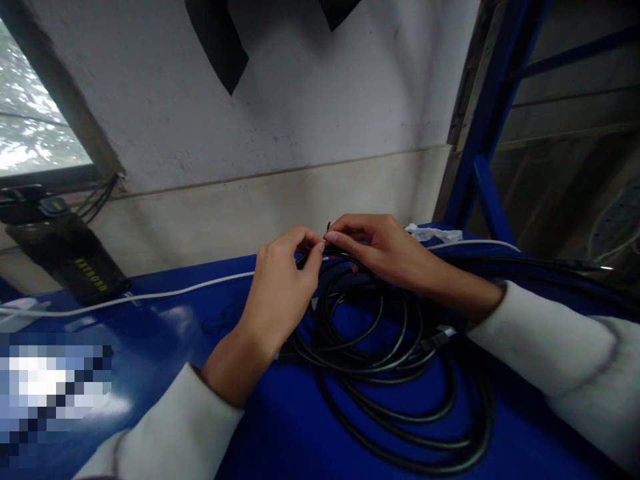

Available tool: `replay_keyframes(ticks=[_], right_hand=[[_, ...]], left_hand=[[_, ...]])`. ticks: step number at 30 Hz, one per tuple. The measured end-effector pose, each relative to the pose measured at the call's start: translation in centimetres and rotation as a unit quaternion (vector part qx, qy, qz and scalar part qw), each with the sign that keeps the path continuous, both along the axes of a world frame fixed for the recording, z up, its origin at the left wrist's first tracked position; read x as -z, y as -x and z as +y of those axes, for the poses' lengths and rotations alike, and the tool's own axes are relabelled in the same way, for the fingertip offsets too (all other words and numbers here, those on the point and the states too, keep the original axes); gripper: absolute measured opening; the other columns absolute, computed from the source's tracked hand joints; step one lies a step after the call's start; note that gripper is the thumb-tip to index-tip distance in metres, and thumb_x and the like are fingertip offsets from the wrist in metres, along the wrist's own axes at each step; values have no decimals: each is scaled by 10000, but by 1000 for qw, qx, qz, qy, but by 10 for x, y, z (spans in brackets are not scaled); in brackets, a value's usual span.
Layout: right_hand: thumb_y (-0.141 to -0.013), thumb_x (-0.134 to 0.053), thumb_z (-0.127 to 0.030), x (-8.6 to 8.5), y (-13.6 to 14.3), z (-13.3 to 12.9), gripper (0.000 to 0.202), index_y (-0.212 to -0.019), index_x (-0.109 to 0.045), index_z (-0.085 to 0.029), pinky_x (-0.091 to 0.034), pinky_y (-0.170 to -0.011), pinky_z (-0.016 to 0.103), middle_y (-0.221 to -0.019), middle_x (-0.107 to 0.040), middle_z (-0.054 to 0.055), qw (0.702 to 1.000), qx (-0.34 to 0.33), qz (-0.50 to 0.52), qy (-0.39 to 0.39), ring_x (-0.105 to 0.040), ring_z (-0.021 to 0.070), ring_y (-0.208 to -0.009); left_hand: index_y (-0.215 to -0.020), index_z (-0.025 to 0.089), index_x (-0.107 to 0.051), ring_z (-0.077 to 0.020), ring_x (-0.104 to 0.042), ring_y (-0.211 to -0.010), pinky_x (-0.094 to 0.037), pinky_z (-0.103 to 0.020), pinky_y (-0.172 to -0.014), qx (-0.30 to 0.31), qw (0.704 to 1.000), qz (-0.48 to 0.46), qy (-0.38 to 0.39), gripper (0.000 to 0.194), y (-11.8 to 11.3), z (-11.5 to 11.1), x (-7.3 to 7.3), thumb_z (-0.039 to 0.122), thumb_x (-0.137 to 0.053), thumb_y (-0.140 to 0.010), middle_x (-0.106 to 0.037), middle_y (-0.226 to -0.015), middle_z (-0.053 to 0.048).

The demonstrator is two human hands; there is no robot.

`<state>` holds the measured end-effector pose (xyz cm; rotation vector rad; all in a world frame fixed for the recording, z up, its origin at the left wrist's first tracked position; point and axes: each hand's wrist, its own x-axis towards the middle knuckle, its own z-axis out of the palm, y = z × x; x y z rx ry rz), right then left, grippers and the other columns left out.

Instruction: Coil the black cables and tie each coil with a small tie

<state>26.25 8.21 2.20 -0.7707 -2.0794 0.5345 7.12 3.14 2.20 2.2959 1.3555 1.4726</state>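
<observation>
Coils of black cable (pixel 400 373) lie on the blue table (pixel 280 427) in front of me. At the far side of the coils, my left hand (pixel 287 280) pinches the black cable between thumb and fingertips. Close beside it, my right hand (pixel 383 247) holds a thin black tie (pixel 329 227) at its fingertips, on the same bundle. The fingertips of both hands nearly touch. A connector (pixel 440 337) with a pale end rests on the coils, below my right wrist.
A white cable (pixel 190 287) runs across the table behind the hands. At the left stands a black case (pixel 70 257) with yellow lettering. Crumpled white plastic (pixel 435 233) lies at the back right, near a blue metal frame (pixel 485 147). Thin black ties (pixel 217 323) lie left of my left hand.
</observation>
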Motion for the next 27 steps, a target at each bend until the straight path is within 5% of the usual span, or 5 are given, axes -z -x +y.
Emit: replay_keyframes(ticks=[9,27], right_hand=[[-1037,-602,-386,-1,1,0,251,-1042,-749,-182,-473,-691,290,-909,-745,42,999,2,-1,-55,-652,173,-772],[-1011,-628,-343,3,-2,4,200,-1032,-764,-198,-520,-804,321,-971,-783,59,999,-3,-37,-37,-705,217,-891]], left_hand=[[-930,213,-744,-173,-718,-851,-507,-303,-824,-12,1000,9,-12,132,-1,0,0,127,-659,-981,-782,-905,8],[-922,199,-682,-198,-703,-849,-485,-337,-791,-29,999,-3,43,118,1,7,4,120,-627,-990,-751,-898,-18]])
